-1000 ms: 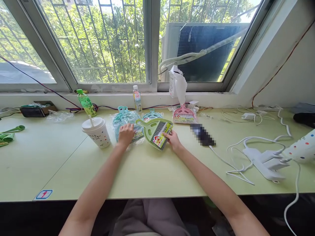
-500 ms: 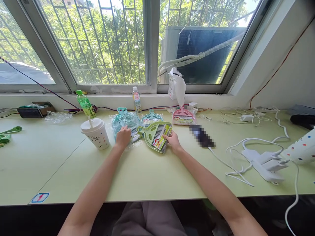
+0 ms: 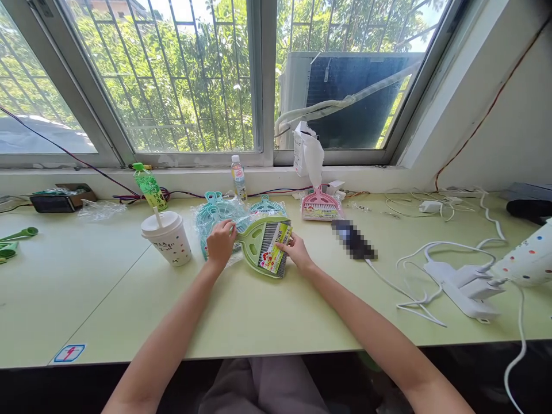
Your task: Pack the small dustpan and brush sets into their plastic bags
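Note:
A green dustpan-and-brush set [image 3: 255, 248] with grey bristles and a yellow printed label is held just over the table, its handle pointing left. My left hand [image 3: 221, 246] is closed around the end of that handle. The wide bristle side is gripped by my right hand [image 3: 297, 253], thumb on the label. Behind my left hand lie blue dustpan sets [image 3: 212, 206] in clear plastic wrap. Another blue dustpan set [image 3: 265, 204] rests just behind the green one, partly covered by it. Farther back stands a pink dustpan-and-brush set [image 3: 321, 206].
Left of my hands is a white paper cup [image 3: 168, 241] with a straw. A green bottle [image 3: 149, 187] and a clear bottle [image 3: 238, 178] stand near the window. On the right lie a blurred-out phone [image 3: 354, 240] and a power strip [image 3: 461, 290] with white cables.
My left hand has come off the wrapped blue sets and taken the green handle. The green dustpan set has shifted slightly left and toward me, still in my right hand.

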The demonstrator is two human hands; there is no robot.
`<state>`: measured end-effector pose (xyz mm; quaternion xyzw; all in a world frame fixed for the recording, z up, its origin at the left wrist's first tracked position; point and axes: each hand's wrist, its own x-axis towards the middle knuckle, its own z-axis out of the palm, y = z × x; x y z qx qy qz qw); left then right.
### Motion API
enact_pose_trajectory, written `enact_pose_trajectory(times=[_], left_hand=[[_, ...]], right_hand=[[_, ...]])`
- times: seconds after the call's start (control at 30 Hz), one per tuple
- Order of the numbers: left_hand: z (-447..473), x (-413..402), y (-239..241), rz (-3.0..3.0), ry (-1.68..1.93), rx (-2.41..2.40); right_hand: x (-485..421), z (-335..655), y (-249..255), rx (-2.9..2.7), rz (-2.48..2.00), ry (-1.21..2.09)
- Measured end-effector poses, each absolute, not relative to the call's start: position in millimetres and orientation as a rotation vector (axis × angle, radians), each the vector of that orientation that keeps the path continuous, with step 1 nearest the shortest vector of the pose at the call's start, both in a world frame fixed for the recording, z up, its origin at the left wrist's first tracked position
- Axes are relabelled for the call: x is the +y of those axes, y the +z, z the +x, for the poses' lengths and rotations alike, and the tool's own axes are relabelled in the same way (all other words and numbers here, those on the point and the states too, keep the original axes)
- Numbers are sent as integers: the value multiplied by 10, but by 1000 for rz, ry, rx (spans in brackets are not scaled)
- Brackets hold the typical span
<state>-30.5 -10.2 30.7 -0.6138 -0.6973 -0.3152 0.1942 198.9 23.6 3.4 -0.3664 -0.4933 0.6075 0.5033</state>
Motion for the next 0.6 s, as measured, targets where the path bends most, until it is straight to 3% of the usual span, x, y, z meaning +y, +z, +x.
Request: enact_pose_trajectory(times=[0.2,0.6], left_hand=[[-169,-159,378,-1756,-1096,-1808],[-53,-132,303,-1962,-1130,-1670]], right_hand=[[121,1907,47,-1068,-853,1501],[113,1885,-8,-926,-835,1499]])
